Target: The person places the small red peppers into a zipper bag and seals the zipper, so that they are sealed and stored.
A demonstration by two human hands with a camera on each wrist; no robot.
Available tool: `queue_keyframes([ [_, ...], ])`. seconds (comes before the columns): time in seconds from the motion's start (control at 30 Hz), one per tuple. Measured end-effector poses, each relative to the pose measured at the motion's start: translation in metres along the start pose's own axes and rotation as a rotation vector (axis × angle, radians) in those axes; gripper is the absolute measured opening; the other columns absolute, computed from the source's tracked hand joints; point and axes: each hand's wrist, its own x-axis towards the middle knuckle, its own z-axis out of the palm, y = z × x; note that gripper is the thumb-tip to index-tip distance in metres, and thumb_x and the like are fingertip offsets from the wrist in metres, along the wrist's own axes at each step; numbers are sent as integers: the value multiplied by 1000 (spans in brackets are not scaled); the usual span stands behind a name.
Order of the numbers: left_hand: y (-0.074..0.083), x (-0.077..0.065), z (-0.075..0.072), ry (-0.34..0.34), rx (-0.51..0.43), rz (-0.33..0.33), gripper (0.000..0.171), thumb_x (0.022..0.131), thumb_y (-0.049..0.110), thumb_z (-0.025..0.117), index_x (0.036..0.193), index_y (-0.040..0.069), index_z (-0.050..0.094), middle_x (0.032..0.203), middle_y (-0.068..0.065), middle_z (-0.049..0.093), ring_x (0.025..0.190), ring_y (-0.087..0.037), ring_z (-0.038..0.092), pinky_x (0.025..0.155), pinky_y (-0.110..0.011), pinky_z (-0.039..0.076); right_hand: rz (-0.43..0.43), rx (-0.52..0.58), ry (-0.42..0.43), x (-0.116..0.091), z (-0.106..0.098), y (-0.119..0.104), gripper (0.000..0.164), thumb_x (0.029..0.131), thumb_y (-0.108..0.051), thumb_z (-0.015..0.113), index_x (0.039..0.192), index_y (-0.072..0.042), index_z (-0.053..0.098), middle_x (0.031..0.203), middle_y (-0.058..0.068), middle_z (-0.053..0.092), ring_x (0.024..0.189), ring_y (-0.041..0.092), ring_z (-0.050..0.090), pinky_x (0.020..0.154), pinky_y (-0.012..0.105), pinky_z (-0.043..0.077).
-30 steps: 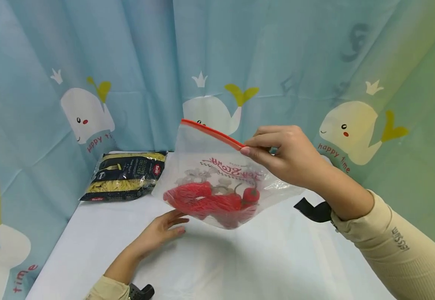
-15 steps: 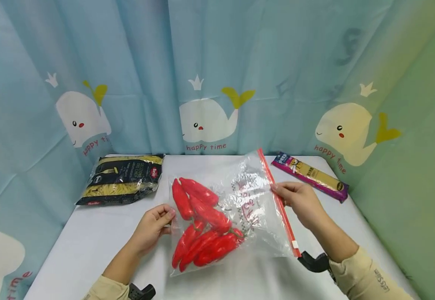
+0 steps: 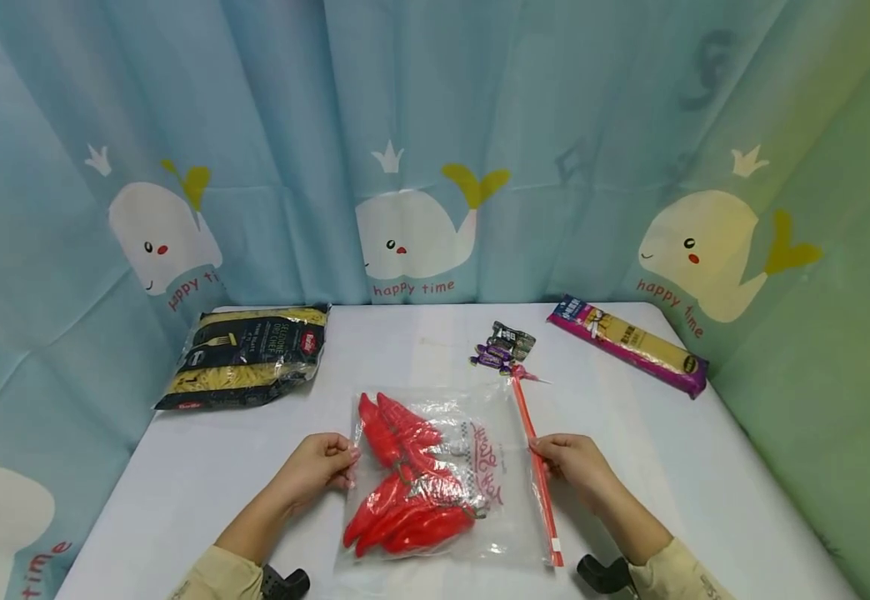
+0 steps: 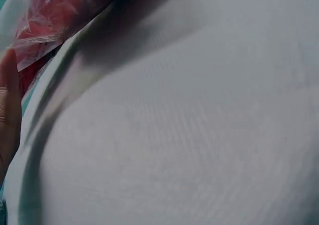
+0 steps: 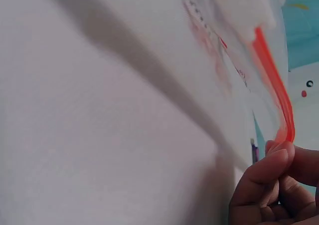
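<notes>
A clear zip bag (image 3: 506, 521) with several red peppers (image 3: 405, 500) inside lies flat between the two hands, close over the table. My left hand (image 3: 318, 467) pinches its left edge, beside the peppers. At the other side, my right hand (image 3: 577, 467) pinches the orange-red zip strip (image 3: 545, 504), whose white slider (image 3: 556, 545) is at the near end. In the right wrist view, thumb and finger of the right hand (image 5: 271, 185) grip the strip (image 5: 274, 80). The left wrist view catches the left hand (image 4: 9, 105) at the plastic, only partly in frame.
A dark pack of pasta (image 3: 247, 354) lies at the back left of the white table (image 3: 705, 467). Several small wrapped sweets (image 3: 510, 340) and a pink lollipop (image 3: 521, 372) lie behind the bag's zip end. A long purple pasta pack (image 3: 630, 343) is at the back right.
The bag, first raised and tilted in the right hand alone, has come down flat toward the front. The left hand has taken its left edge. The sweets behind have come into view.
</notes>
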Motion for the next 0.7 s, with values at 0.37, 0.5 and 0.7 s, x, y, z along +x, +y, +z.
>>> queue_keyframes([
  [0.37, -10, -11, -2, 19, 49, -26, 10, 99, -1, 58, 92, -8, 57, 68, -4, 59, 56, -11, 60, 56, -26, 55, 32, -94, -7, -3, 8, 8, 20, 95, -12, 68, 96, 8, 73, 62, 1, 59, 54, 11, 53, 51, 24, 45],
  [0.5, -12, -11, -2, 24, 44, -33, 10, 98, -1, 59, 92, -9, 57, 69, -5, 59, 57, -10, 61, 57, -26, 55, 33, -117, -26, -4, 8, 8, 21, 95, -13, 68, 96, 7, 73, 62, 2, 59, 53, 11, 54, 51, 25, 46],
  [0.7, -12, -14, -4, 42, 71, -41, 13, 100, 2, 59, 95, -10, 58, 69, -5, 58, 58, -10, 60, 56, -25, 55, 5, -135, -90, 0, 7, 7, 23, 96, -16, 67, 95, 7, 73, 63, 1, 59, 54, 10, 55, 52, 25, 47],
])
